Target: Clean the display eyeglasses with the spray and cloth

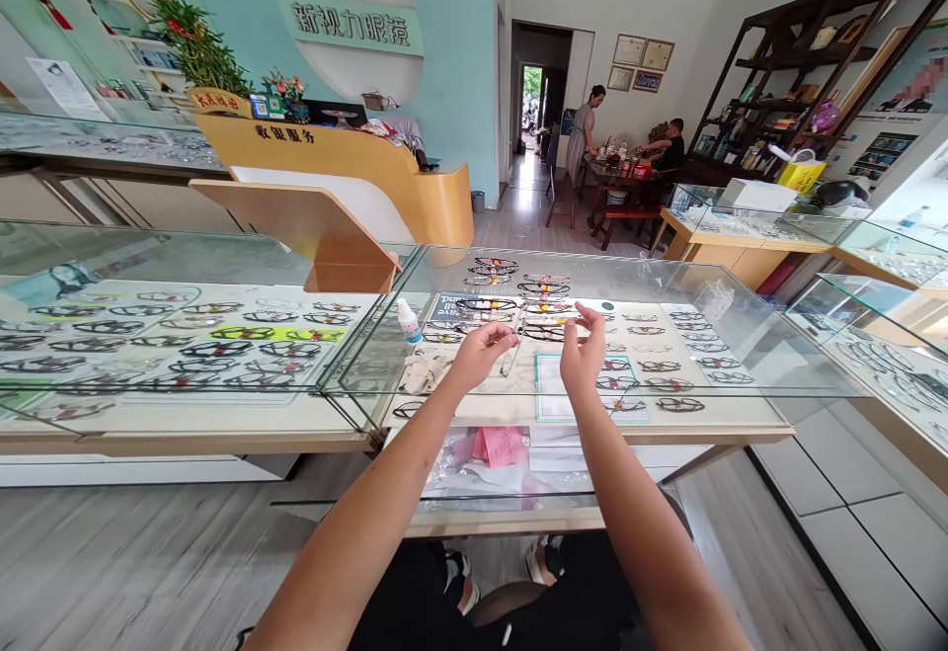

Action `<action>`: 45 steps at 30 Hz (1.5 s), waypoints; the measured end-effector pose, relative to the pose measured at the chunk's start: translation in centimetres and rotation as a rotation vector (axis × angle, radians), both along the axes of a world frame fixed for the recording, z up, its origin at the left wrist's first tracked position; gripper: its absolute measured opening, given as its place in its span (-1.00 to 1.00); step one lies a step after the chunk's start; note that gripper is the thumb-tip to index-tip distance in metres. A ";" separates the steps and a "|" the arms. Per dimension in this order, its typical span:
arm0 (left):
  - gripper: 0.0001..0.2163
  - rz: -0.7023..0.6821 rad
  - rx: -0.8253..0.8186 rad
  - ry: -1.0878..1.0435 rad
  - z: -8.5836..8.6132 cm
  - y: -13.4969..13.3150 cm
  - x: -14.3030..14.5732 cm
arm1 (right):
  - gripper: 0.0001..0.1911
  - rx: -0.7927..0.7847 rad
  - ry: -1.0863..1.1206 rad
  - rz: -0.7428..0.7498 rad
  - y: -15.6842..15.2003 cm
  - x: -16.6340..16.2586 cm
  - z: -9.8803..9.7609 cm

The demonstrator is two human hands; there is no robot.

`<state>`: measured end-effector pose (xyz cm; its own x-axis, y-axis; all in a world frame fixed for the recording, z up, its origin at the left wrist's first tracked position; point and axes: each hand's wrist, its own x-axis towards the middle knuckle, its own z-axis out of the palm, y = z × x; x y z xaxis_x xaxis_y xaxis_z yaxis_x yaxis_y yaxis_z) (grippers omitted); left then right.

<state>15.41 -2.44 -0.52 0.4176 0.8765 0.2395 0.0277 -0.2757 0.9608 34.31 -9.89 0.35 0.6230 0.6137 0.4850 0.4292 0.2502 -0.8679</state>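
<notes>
Both my arms reach out over a glass display case (741,335). My left hand (480,350) is closed in a pinch on one end of a thin, pale pair of glasses (513,358). The frame is hard to make out against the case. My right hand (582,353) is a little to the right, thumb and forefinger pinched near the other end and the remaining fingers curled. Rows of dark eyeglass frames (544,287) lie on the case just beyond my hands. A teal-edged mat (552,379) lies under my right hand.
A small white bottle (408,321) and a crumpled cloth (426,371) sit left of my hands. Pink paper (502,445) and plastic bags lie on a lower shelf. A second case (170,335) stands left and a wooden counter (348,162) behind. Two people (629,142) are at a far table.
</notes>
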 end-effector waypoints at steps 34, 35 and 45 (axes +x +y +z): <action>-0.73 0.132 0.114 0.033 -0.7 -1.1 0.9 | -0.42 -0.109 0.168 0.332 1.4 -1.1 -2.1; -0.74 0.136 0.116 0.032 -0.7 -1.1 0.9 | -0.42 -0.112 0.161 0.327 1.4 -1.1 -2.0; -0.74 0.147 0.119 0.012 -0.8 -1.0 0.7 | -0.44 -0.121 0.155 0.323 1.1 -1.2 -1.7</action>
